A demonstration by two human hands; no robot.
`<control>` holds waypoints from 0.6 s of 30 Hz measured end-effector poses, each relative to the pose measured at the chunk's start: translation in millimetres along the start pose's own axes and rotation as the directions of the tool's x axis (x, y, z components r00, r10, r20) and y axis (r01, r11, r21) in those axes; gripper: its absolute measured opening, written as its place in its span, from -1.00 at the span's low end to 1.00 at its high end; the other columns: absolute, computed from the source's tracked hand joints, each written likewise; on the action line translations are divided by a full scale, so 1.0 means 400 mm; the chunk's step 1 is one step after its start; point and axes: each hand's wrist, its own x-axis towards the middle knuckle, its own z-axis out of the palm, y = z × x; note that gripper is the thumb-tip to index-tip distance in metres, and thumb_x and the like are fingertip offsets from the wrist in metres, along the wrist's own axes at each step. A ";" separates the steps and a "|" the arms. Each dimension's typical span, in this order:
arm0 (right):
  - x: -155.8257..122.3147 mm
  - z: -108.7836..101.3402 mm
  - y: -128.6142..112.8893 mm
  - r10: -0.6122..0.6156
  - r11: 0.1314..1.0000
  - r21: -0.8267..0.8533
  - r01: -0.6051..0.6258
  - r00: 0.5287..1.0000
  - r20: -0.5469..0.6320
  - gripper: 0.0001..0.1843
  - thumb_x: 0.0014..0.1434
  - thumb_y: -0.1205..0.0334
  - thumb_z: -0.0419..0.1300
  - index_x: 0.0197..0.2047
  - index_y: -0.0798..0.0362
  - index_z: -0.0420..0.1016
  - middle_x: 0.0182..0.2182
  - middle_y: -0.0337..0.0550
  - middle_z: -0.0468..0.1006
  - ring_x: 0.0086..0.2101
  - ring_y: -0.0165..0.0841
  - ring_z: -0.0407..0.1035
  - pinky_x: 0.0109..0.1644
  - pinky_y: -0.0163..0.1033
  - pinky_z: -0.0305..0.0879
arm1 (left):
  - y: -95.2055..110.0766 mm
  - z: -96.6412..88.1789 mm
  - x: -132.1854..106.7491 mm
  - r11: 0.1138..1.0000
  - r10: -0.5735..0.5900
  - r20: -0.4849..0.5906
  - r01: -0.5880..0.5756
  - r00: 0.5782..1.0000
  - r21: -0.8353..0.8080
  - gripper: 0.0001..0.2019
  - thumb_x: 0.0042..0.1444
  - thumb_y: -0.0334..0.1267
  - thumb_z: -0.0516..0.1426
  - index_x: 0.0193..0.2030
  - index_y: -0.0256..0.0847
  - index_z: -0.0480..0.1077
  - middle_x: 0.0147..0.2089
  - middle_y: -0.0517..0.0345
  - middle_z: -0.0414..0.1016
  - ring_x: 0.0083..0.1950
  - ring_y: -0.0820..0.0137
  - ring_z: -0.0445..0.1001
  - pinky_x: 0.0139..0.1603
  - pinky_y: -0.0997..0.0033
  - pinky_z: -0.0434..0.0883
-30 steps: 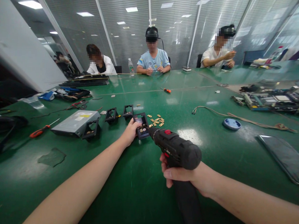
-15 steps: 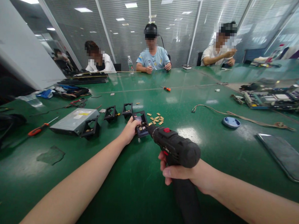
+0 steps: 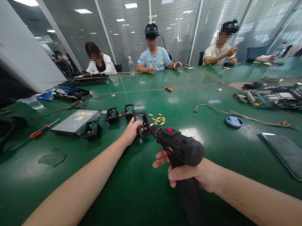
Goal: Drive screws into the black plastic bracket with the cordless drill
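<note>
My left hand (image 3: 131,130) grips the left side of a black plastic frame (image 3: 145,134) on the green table, with small brass-coloured parts visible inside it. A black cordless drill (image 3: 178,144) with red buttons is held by its handle in my right hand (image 3: 180,172); some of the fingers are stretched away from the handle. The drill's front end points at the frame's right side; whether the tip touches anything is hidden. Just beyond lie several small brass plates (image 3: 158,119). More black frames (image 3: 112,114) stand to the left, one (image 3: 92,128) leaning by a silver drive box (image 3: 75,122).
An orange screwdriver (image 3: 40,132) and a dark flat shard (image 3: 52,157) lie left. A blue round lid (image 3: 234,122), a cable (image 3: 223,112), a phone-like slab (image 3: 286,155) and circuit boards (image 3: 274,96) lie right. Several people sit across the table (image 3: 127,192).
Fingers of my right hand have loosened and extended from the drill's handle; the drill has shifted very slightly. Across the table, one person's hand has moved outward to the right.
</note>
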 end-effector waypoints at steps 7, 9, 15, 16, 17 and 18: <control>-0.003 -0.020 -0.025 0.045 0.994 -0.101 -0.051 0.997 -0.061 -0.50 -0.18 0.35 0.61 -0.17 0.13 0.54 -0.46 -0.28 0.62 -0.57 -0.39 0.52 -0.46 -0.33 0.41 | 0.000 0.002 0.001 1.000 0.002 0.020 -0.002 1.000 -0.007 -0.56 -0.10 -0.15 0.28 -0.02 -0.05 0.39 -0.23 0.25 0.54 -0.22 0.31 0.58 -0.17 0.32 0.54; -0.005 -0.026 -0.032 0.049 0.990 -0.126 -0.058 0.996 -0.074 -0.49 -0.20 0.34 0.61 -0.18 0.12 0.53 -0.46 -0.31 0.59 -0.58 -0.38 0.51 -0.46 -0.32 0.41 | 0.000 0.003 0.000 1.000 0.009 0.019 -0.009 1.000 -0.005 -0.56 -0.11 -0.15 0.27 -0.02 -0.05 0.39 -0.24 0.25 0.53 -0.22 0.31 0.57 -0.17 0.31 0.53; -0.003 -0.028 -0.023 0.053 0.993 -0.101 -0.061 0.995 -0.080 -0.50 -0.22 0.31 0.63 -0.23 0.10 0.52 -0.47 -0.33 0.54 -0.57 -0.36 0.52 -0.47 -0.29 0.42 | 0.002 0.003 -0.002 1.000 -0.003 0.023 0.003 1.000 0.000 -0.56 -0.10 -0.14 0.26 -0.02 -0.06 0.37 -0.25 0.25 0.52 -0.23 0.29 0.57 -0.18 0.30 0.52; -0.002 -0.027 -0.022 0.052 0.993 -0.100 -0.060 0.995 -0.082 -0.50 -0.22 0.31 0.63 -0.24 0.10 0.51 -0.47 -0.32 0.54 -0.57 -0.35 0.52 -0.47 -0.29 0.43 | 0.002 0.004 -0.003 1.000 -0.008 0.021 0.008 1.000 0.003 -0.56 -0.10 -0.14 0.26 -0.02 -0.05 0.36 -0.26 0.25 0.52 -0.23 0.28 0.57 -0.18 0.29 0.52; -0.002 -0.026 -0.021 0.051 0.993 -0.099 -0.059 0.995 -0.080 -0.51 -0.21 0.32 0.63 -0.25 0.10 0.51 -0.46 -0.32 0.54 -0.56 -0.35 0.52 -0.46 -0.29 0.44 | 0.004 0.004 -0.004 1.000 -0.011 0.018 0.011 1.000 0.004 -0.56 -0.10 -0.14 0.26 -0.03 -0.05 0.36 -0.26 0.25 0.52 -0.23 0.28 0.56 -0.19 0.29 0.52; -0.001 -0.025 -0.021 0.047 0.993 -0.101 -0.055 0.996 -0.077 -0.52 -0.20 0.32 0.63 -0.25 0.10 0.51 -0.46 -0.32 0.55 -0.56 -0.36 0.52 -0.46 -0.28 0.44 | 0.005 0.005 -0.006 1.000 -0.013 0.015 0.013 1.000 0.004 -0.56 -0.11 -0.14 0.26 -0.03 -0.05 0.36 -0.25 0.25 0.52 -0.24 0.28 0.56 -0.19 0.28 0.52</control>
